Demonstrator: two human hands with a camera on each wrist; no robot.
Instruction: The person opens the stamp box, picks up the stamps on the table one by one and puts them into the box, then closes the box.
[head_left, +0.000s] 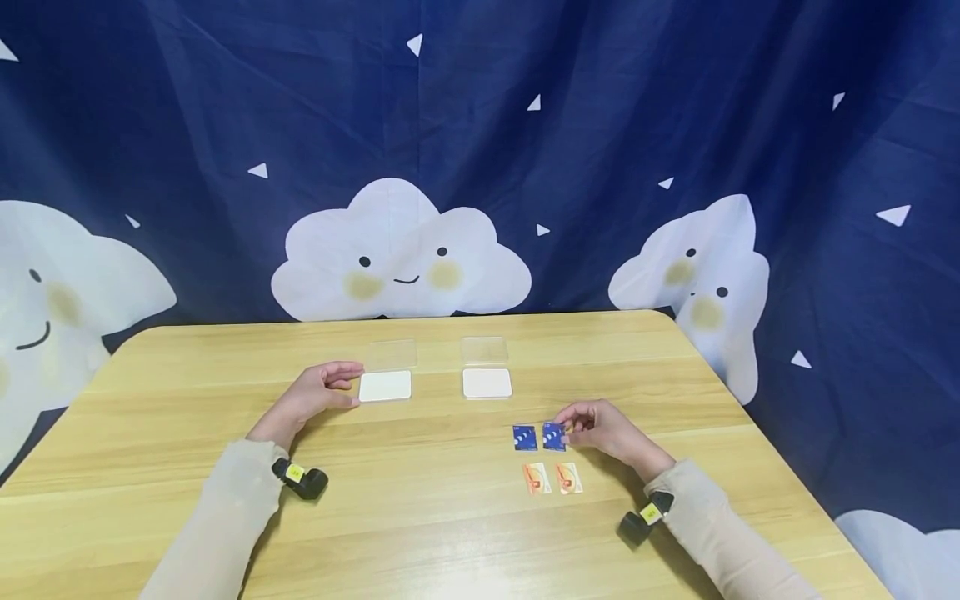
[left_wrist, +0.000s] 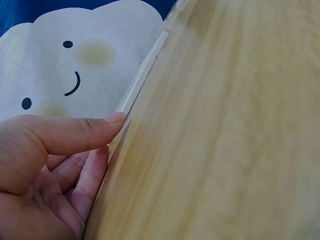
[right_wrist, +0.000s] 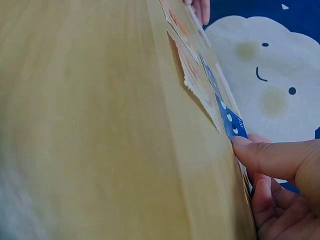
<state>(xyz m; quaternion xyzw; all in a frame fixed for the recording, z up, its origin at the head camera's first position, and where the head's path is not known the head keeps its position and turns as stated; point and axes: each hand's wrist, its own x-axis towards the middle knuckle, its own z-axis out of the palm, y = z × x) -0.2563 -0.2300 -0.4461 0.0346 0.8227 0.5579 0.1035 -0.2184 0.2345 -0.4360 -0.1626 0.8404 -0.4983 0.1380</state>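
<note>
My right hand (head_left: 603, 427) pinches the right edge of a blue postage stamp (head_left: 553, 436) between thumb and forefinger, at table level. A second blue stamp (head_left: 524, 437) lies just left of it. Two orange-and-white stamps (head_left: 536, 478) lie nearer to me; in the right wrist view one orange stamp (right_wrist: 192, 80) shows its toothed edge. At the left, my left hand (head_left: 318, 393) holds the left side of a flat white-bottomed plastic case (head_left: 386, 386), its thumb at the near corner. The left wrist view shows the thumb on the rim of this case (left_wrist: 145, 70).
A second white-bottomed case (head_left: 487, 383) stands to the right of the first. Behind each case a clear lid (head_left: 484, 350) lies folded back. The wooden table (head_left: 420, 517) ends at a dark blue curtain (head_left: 465, 100) with cloud faces.
</note>
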